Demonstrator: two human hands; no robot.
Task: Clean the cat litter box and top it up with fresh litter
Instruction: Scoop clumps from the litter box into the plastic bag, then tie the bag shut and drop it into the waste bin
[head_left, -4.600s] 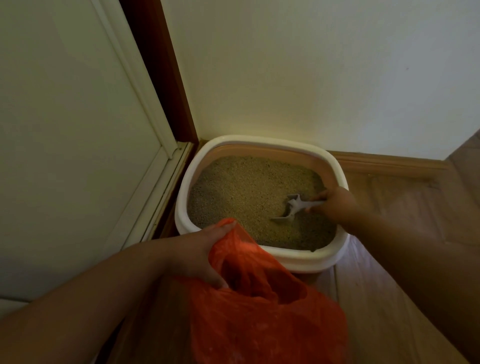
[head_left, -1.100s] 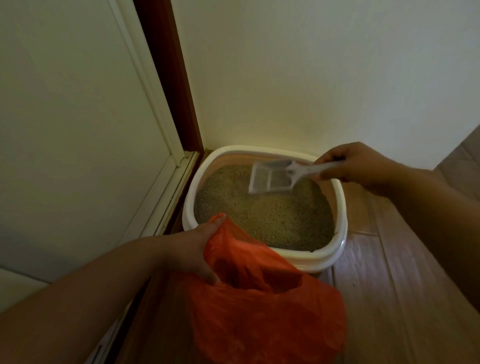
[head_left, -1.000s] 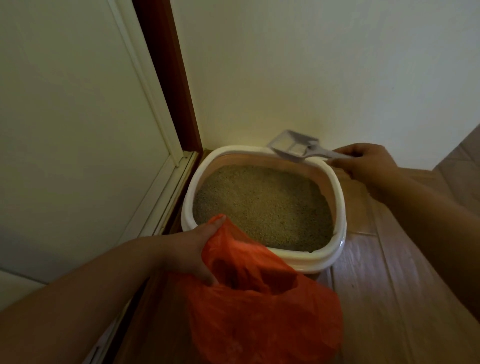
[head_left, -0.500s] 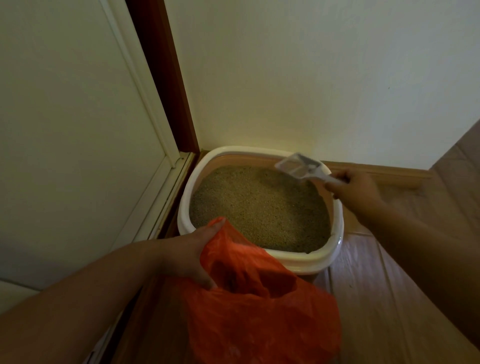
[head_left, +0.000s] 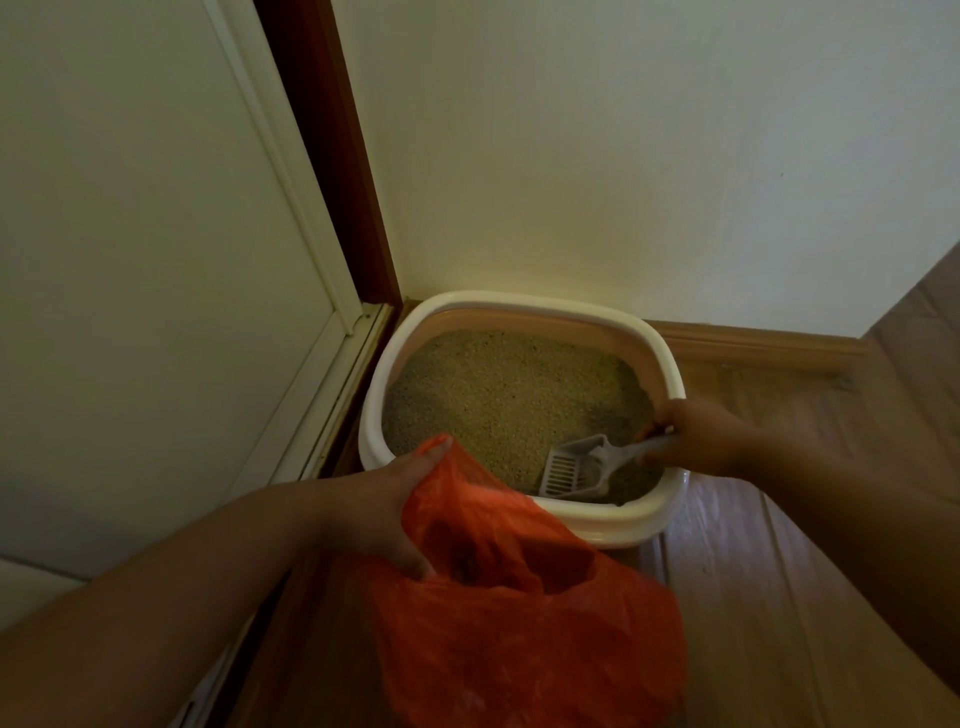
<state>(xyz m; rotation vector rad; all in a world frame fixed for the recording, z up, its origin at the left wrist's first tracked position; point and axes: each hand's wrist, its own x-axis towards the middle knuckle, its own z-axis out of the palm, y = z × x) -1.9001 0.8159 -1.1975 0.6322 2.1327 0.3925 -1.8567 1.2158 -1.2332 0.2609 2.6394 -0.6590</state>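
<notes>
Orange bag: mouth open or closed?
Open. The left hand grips the orange bag by its rim, and the dark inside shows at the mouth.

litter box (head_left: 524, 306): on the floor (head_left: 779, 597), pushed into the corner where the wall (head_left: 623, 156) at 12 o'clock meets the door frame (head_left: 332, 156) at 10 o'clock
litter (head_left: 498, 395): inside the box, filling its bottom
scoop (head_left: 576, 467): in the box at its 4 o'clock corner, head down on the litter, handle running toward 3 o'clock
right hand (head_left: 701, 436): over the box's 3 o'clock rim, gripping the scoop handle
bag (head_left: 519, 613): in front of the box at 6 o'clock, its top edge overlapping the near rim
left hand (head_left: 384, 499): on the bag's 9 o'clock edge, holding its mouth apart
baseboard (head_left: 753, 340): behind the box toward 2 o'clock, along the wall
</notes>
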